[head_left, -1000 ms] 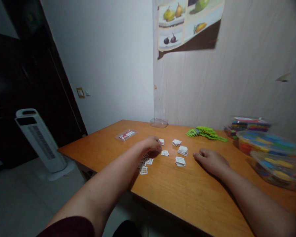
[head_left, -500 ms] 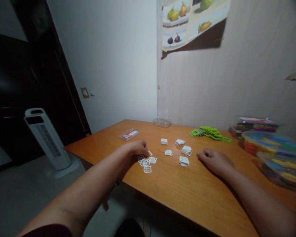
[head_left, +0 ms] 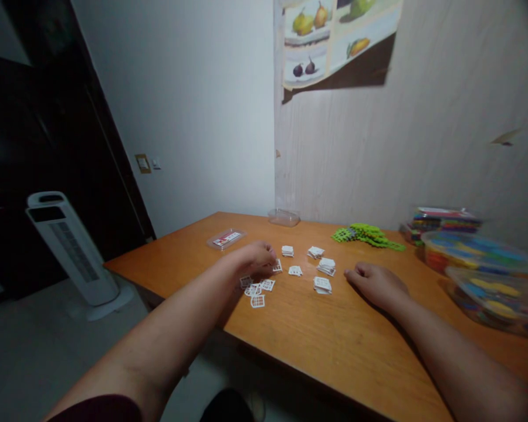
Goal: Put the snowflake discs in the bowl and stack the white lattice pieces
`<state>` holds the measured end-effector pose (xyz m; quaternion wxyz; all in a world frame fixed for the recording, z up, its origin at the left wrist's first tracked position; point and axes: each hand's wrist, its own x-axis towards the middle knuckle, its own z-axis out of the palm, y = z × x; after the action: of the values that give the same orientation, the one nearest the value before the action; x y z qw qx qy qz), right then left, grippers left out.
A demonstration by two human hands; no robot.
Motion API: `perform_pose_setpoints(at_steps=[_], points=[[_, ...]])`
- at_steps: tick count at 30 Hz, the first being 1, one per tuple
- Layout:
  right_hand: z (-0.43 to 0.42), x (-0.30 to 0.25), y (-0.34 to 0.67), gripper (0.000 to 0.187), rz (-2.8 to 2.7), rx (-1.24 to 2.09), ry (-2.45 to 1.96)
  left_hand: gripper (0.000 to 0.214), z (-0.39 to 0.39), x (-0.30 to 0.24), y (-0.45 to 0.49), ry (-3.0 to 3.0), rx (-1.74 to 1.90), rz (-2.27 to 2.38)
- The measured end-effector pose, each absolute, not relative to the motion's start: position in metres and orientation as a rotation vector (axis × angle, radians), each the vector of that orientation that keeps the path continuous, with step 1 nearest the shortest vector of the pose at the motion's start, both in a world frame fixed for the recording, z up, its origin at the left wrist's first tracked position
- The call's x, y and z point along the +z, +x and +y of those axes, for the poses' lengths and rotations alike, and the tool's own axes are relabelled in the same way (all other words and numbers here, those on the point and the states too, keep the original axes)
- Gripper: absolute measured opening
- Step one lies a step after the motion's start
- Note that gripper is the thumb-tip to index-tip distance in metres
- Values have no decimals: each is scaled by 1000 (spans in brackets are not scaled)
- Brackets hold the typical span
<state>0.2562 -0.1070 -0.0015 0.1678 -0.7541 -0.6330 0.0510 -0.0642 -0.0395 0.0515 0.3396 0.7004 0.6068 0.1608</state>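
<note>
My left hand (head_left: 256, 258) hovers low over an orange wooden table (head_left: 317, 340), fingers curled together around a small white grid piece (head_left: 277, 266) at its fingertips. Loose white grid pieces (head_left: 256, 290) lie scattered just below that hand. Small stacks of white pieces (head_left: 325, 266) sit between my two hands, one stack (head_left: 322, 285) nearest my right hand. My right hand (head_left: 375, 283) rests on the table in a loose fist, nothing visible in it.
A green grid assembly (head_left: 367, 235) lies at the back. Clear tubs of coloured pieces (head_left: 479, 261) stand at the right, a flat clear case (head_left: 226, 239) and a clear lid (head_left: 284, 217) at the back left. A white tower fan (head_left: 70, 249) stands on the floor.
My left hand drew back from the far stacks to the loose pieces near the table edge, then moved forward and right again with a white piece. My right hand stayed put.
</note>
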Motion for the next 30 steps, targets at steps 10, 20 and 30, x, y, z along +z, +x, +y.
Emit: perform_pose_setpoints(at_steps=[10, 20, 30], points=[[-106, -2, 257, 46, -1827, 144, -2119, 3, -32, 44, -6, 1809, 431, 1469], [-111, 4, 253, 45, -1808, 147, -2127, 37, -37, 46, 3, 2086, 287, 1672], [-108, 1, 256, 45, -1817, 155, -2112, 39, -46, 55, 20, 2209, 81, 1768]])
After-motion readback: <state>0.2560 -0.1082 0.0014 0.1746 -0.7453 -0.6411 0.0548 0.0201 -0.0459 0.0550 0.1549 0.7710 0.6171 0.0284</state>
